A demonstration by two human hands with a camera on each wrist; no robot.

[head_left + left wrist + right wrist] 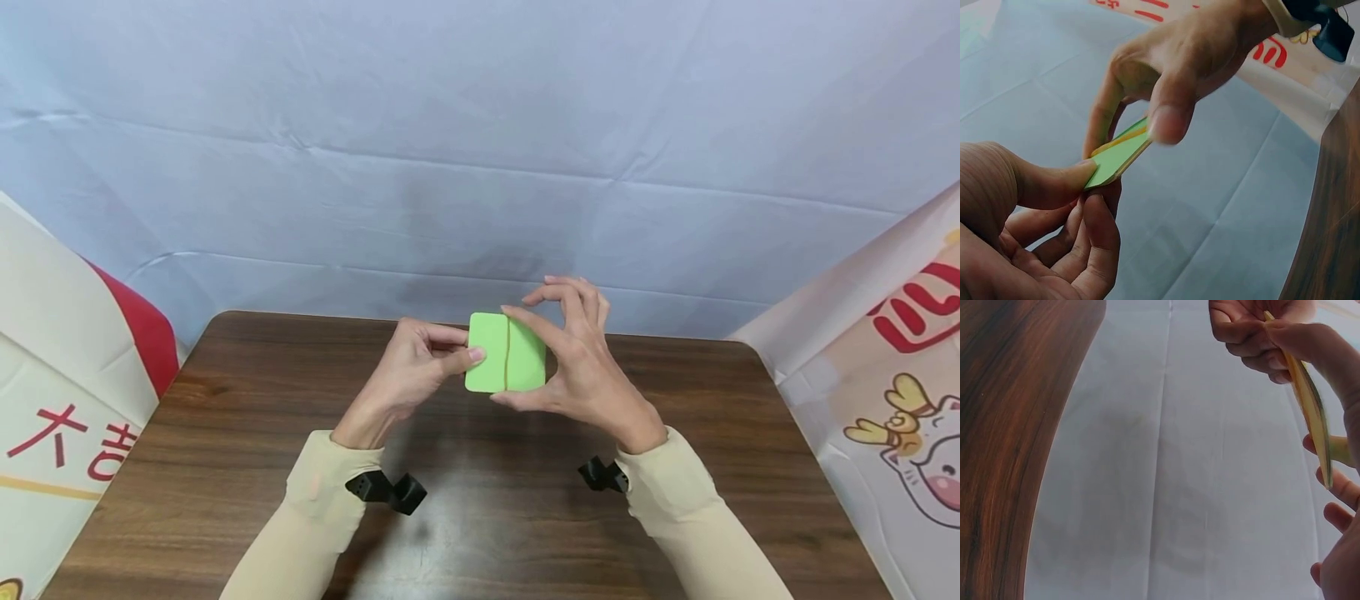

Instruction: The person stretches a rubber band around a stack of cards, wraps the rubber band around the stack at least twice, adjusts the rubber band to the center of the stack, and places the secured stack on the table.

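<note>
A thin stack of light-green cards (486,333) with rounded corners is held up over the far side of the table. Around its middle, from top edge to bottom edge, runs a yellow rubber band (507,358). My left hand (408,367) pinches the stack at its left edge, thumb on the front face. My right hand (585,367) spans it, forefinger at the top edge and thumb at the bottom edge, both right by the band's ends. The other right fingers stick up off the stack. In the right wrist view the stack (1310,406) shows edge-on, slightly bowed.
The brown wood-grain table (480,517) lies below both hands. A pale blue-grey cloth (450,167) hangs behind its far edge. Printed cloths with red characters flank it, one at the left (60,375) and one at the right (862,417).
</note>
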